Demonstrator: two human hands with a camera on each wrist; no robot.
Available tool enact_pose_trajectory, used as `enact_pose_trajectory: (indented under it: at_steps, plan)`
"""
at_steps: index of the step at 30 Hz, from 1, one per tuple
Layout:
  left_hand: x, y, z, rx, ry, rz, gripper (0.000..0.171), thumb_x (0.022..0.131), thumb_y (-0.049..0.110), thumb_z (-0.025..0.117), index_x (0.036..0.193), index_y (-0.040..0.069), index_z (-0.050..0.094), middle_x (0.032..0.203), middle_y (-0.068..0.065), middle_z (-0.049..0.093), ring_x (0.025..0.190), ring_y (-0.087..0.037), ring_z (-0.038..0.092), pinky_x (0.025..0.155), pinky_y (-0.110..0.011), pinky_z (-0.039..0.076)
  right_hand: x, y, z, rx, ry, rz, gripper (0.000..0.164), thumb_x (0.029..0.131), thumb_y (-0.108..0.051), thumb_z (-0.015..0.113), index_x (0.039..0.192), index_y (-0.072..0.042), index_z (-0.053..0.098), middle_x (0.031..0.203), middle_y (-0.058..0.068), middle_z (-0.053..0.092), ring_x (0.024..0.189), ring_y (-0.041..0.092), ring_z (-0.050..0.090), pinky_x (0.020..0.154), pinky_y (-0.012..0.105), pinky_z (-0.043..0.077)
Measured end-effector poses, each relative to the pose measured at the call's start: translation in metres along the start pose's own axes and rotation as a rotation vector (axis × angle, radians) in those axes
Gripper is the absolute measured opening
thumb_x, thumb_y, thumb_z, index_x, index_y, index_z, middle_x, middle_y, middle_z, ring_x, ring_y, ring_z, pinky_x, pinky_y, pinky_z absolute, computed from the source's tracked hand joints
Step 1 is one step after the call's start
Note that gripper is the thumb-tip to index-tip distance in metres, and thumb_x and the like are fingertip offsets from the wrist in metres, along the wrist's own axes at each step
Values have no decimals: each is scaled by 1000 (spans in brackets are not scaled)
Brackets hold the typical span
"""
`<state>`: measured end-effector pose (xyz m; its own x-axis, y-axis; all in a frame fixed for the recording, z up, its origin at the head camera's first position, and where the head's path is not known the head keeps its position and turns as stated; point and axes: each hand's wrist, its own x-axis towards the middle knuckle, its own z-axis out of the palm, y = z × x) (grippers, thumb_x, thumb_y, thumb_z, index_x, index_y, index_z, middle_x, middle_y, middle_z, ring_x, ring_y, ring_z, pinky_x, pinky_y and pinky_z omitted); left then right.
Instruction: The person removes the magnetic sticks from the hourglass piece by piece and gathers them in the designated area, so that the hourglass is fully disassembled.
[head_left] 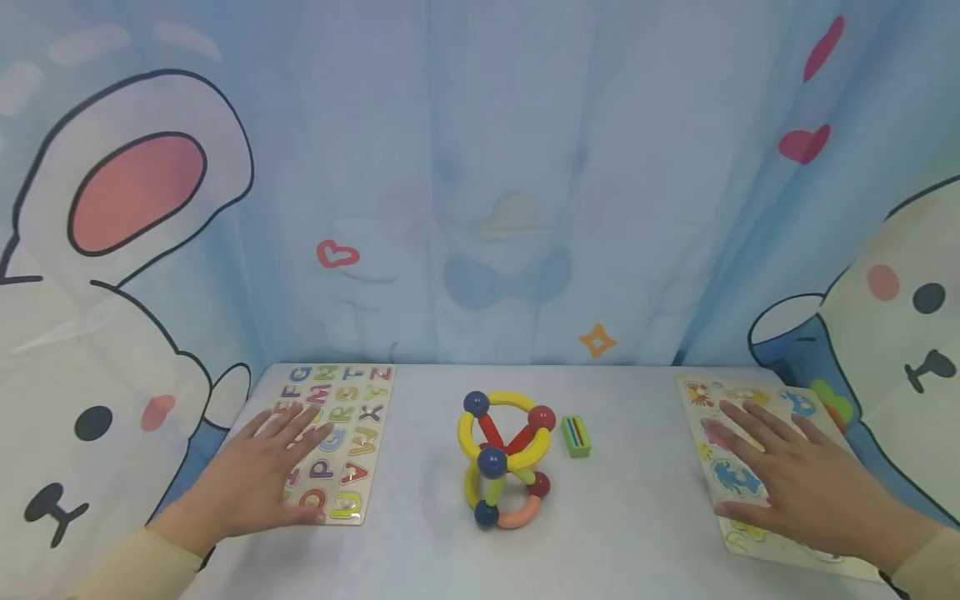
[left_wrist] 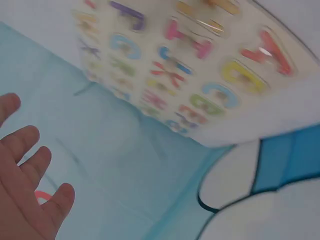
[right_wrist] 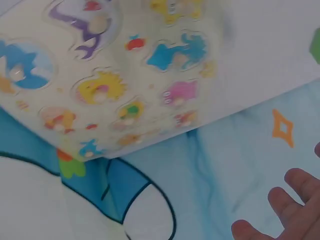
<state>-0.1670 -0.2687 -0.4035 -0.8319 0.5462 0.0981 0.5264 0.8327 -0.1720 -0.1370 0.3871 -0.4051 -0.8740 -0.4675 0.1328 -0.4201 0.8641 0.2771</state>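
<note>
Where the hands lie: while the left hand (head_left: 258, 479) spreads over the alphabet board (head_left: 341, 457), the right hand (head_left: 802, 483) spreads over the picture board (right_wrist: 137, 75); the fingers of both are apart and clasp nothing, though I can't tell whether either palm actually touches its board

Letters (head_left: 363, 440) and animal pieces (right_wrist: 101, 89): those that show seem to sit in their places; others are hidden beneath the hands

Ball-and-rod toy (head_left: 492, 462): stands on the table (head_left: 630, 508) between the two boards, well apart from both hands

Striped block (head_left: 576, 437): small and green, it lies just beside the toy, on the right hand's side

How far along: I'd judge the toy's frame to be put together and the boards filled where I can see them; both hands look idle, and whether anything is left to add I can't tell

Tabletop: smooth and pale, its far edge running close to the curtain

Curtain (head_left: 517, 125): light blue, hanging in soft folds, with a rabbit print (head_left: 97, 350) on the left and another animal print (head_left: 900, 350) on the right

Sleeves (head_left: 157, 567): cream, ending near the wrists
</note>
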Motion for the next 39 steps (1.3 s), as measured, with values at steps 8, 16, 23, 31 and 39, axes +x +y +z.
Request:
enact_pose_trajectory:
  at_steps: [8, 16, 23, 31, 39]
  plan:
    - [40, 49, -2, -281, 57, -32, 108, 74, 89, 49, 153, 14, 41, 156, -6, 39, 140, -29, 39, 109, -54, 37, 24, -40, -23, 246, -69, 58, 100, 79, -83, 51, 153, -18, 38, 152, 17, 40, 132, 41, 44, 99, 67, 39]
    - [87, 104, -9, -833, 21, -174, 106, 72, 70, 75, 158, 36, 23, 158, 2, 34, 139, -27, 41, 105, -53, 42, 68, -115, -40, 695, -87, 183, 100, 81, -78, 56, 157, -19, 28, 153, 15, 39, 132, 40, 46, 94, 59, 49]
    - [118, 122, -2, -1282, 14, -91, 107, 77, 36, 86, 159, 27, 18, 162, -3, 25, 141, -27, 37, 108, -47, 40, 97, -167, -45, 1148, -22, 265, 102, 83, -54, 75, 158, -18, 17, 156, 14, 32, 131, 37, 47, 96, 51, 50]
    - [125, 129, 9, -1402, -68, -70, 108, 75, 36, 87, 159, 30, 20, 155, -11, 38, 137, -32, 43, 105, -45, 43, 108, -195, -44, 1338, -45, 379, 107, 79, -44, 84, 158, -23, 15, 152, 12, 41, 126, 33, 53, 89, 42, 56]
    - [127, 135, 10, -1493, -115, -73, 105, 77, 35, 87, 157, 41, 18, 149, -12, 45, 130, -37, 50, 99, -54, 47, 110, -204, -39, 1424, -5, 434, 114, 75, -38, 88, 158, -22, 11, 145, 13, 47, 122, 31, 57, 91, 44, 54]
